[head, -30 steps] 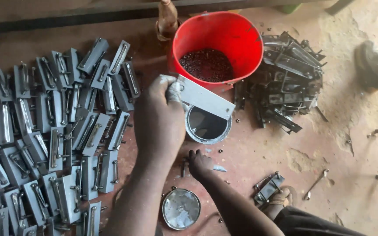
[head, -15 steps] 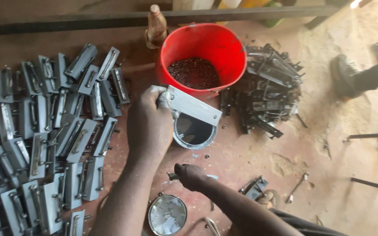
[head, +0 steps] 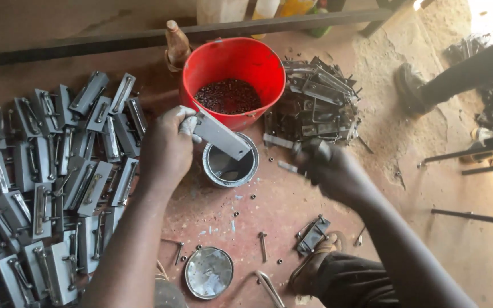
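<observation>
A flat grey metal plate [head: 222,135] sticks out from the closed fingers of the left hand [head: 166,149], just over one open round tin [head: 230,166] before one red bucket [head: 233,77]. The right hand [head: 331,169] is blurred and pinches a small bolt [head: 287,166]; one tin lid [head: 209,272] lies on the floor [head: 292,205], and the latches [head: 47,182] at its left edge are too many to count.

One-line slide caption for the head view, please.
Left hand holds a flat grey metal plate over an open paint tin; right hand nears a red plastic bucket.
</observation>
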